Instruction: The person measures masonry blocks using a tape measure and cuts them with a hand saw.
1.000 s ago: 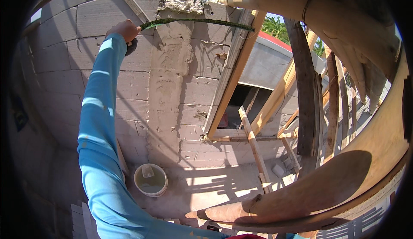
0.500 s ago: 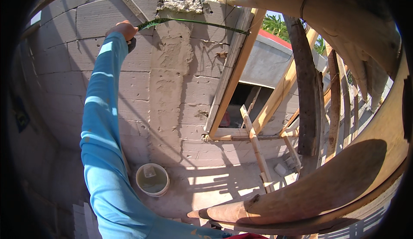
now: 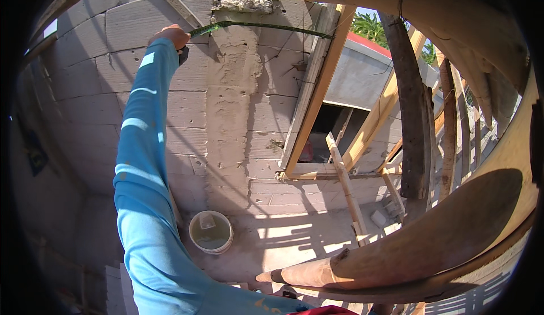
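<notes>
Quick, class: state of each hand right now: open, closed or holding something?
Left hand: closed, holding a tape measure with green blade out.
Right hand: not in view, cannot tell.

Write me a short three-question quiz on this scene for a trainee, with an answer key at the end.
1. Multiple choice: What stretches out from the left hand across the block wall?
A) a red hose
B) a green-and-dark strip
C) a white pipe

2. True or false: The white bucket stands on the floor, near the foot of the wall.

3. Fill in the blank: The strip runs from the hand toward an upright frame made of ____.

Key: 1. B; 2. True; 3. wood.
</notes>
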### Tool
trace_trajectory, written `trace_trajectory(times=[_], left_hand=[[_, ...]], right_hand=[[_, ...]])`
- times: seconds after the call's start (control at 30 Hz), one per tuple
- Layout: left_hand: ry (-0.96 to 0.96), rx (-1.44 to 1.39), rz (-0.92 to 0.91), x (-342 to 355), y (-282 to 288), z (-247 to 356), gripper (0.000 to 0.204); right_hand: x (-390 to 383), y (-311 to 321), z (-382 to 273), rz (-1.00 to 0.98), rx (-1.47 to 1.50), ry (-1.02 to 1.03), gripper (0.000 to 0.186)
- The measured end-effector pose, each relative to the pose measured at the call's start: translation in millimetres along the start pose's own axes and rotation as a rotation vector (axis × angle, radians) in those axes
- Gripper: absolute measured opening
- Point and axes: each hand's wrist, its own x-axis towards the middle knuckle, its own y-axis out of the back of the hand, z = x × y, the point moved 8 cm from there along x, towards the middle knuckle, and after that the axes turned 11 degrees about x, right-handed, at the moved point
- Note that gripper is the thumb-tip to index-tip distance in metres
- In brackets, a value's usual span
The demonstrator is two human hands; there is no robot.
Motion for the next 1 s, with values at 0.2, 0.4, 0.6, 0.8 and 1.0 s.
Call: trace_trajectory(times=[0.2, 0.4, 0.6, 0.8, 1.0], left_hand=[[0.0, -0.027, 0.022, -9.4, 6.6, 11.0, 0.045], [-0.032, -0.059, 0.011, -16.2, 14.1, 13.0, 0.044], [-0.062, -0.074, 0.071, -5.1, 12.8, 14.2, 0.051], [-0.071, -0.126, 0.052, -8.5, 12.3, 13.8, 0.049], [-0.078, -0.084, 0.092, -6.6, 9.4, 13.8, 0.048]], right_hand=[[-1.4, -0.4, 4.1, 0.002, -0.001, -0.006, 0.069], [-11.5, 7.2, 17.1, 0.008, -0.003, -0.038, 0.067], [-25.7, 22.1, 46.2, 0.038, -0.007, -0.112, 0.066], [-42.7, 34.0, 60.3, 0.054, -0.023, -0.165, 0.064], [-49.2, 38.7, 49.5, 0.057, -0.041, -0.146, 0.063]])
